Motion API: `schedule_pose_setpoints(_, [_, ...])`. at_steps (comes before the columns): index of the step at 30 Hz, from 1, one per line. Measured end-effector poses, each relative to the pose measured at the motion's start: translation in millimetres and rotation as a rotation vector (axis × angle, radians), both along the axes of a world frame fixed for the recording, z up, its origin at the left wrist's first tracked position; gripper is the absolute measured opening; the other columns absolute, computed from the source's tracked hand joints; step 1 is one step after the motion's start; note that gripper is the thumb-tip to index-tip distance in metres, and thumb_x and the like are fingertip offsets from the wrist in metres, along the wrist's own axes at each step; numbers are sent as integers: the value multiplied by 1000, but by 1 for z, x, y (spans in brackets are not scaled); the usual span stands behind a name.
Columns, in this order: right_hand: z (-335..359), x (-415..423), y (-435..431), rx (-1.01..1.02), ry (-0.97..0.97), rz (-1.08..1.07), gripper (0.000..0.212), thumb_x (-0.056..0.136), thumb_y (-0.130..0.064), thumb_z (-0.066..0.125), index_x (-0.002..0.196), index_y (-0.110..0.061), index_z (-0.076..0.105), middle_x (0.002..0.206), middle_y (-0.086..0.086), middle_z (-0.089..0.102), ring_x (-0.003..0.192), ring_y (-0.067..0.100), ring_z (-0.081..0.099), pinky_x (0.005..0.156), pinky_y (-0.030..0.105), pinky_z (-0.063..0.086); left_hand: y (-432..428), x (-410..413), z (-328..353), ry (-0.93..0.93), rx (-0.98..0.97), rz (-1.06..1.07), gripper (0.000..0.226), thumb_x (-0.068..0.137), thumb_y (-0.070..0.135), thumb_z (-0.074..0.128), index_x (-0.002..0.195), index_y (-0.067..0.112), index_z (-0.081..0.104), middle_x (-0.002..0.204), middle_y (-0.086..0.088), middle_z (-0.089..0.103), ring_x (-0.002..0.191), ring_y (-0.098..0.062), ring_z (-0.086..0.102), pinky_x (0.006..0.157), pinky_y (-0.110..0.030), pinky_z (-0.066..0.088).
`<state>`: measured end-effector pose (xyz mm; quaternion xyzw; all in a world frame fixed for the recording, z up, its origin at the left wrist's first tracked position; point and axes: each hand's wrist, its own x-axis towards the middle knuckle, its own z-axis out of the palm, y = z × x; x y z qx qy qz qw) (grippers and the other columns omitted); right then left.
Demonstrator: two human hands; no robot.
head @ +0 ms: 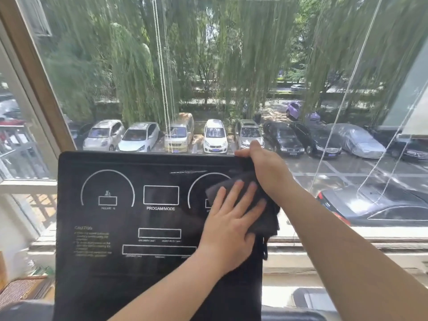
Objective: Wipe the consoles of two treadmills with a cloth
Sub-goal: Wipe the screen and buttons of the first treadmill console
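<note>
Fingers (240, 195) of the left hand (228, 230) lie flat, pressing the soft, limp cloth (261, 218) against the console (129, 218); right hand (266, 167) grips its upper-right edge.

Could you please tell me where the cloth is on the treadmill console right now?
In the head view, the dark cloth lies on the console's right side, pressed flat under the left hand, just below the right hand gripping the top-right corner.

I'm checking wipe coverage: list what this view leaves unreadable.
- Right dial on the console: covered by the cloth and left hand.
- Caution text, lower left: too blurred.
- Console bottom: cut by the frame edge.
- Second treadmill: not in view.
</note>
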<state>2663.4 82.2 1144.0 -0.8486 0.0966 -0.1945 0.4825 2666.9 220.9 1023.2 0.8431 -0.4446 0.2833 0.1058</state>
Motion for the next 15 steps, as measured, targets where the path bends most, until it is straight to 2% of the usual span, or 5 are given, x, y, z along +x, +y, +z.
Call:
schedule_pose_setpoints(4, [-5,2,6,-81,-39,-55,64,108,-60,21,121,-35,78,130,-8,72,126,17,60,113,47,42,10,12,8,-196,429,-340,68,81,25,59,149,33,54,169,7,32,161,-20,11,130,-43,-10])
schedule_pose_setpoints(6, [-9,3,5,-4,-55,-59,63,107,-61,23,112,-36,80,129,-9,74,125,15,61,114,45,42,19,32,28,-251,381,-291,70,82,25,56,151,34,52,169,6,31,161,-20,13,131,-44,-2])
schedule_pose_setpoints(9, [-5,5,1,89,-49,-40,65,105,-65,22,98,-40,82,120,-11,75,117,13,65,111,44,47,34,50,48,-169,136,-40,72,84,26,52,156,34,45,172,3,25,161,-23,12,131,-48,6])
schedule_pose_setpoints(13, [-5,9,11,-221,-53,-98,69,103,-64,19,105,-32,79,117,-11,72,118,14,60,103,47,48,25,20,12,-14,-70,38,73,82,26,51,155,31,47,172,2,26,162,-24,10,130,-52,11])
schedule_pose_setpoints(15, [-12,8,23,-388,-95,-167,55,107,-54,25,96,-27,72,106,-8,70,114,20,59,96,45,48,28,3,-19,5,34,-42,77,77,25,53,154,33,48,171,4,27,162,-23,8,129,-51,12])
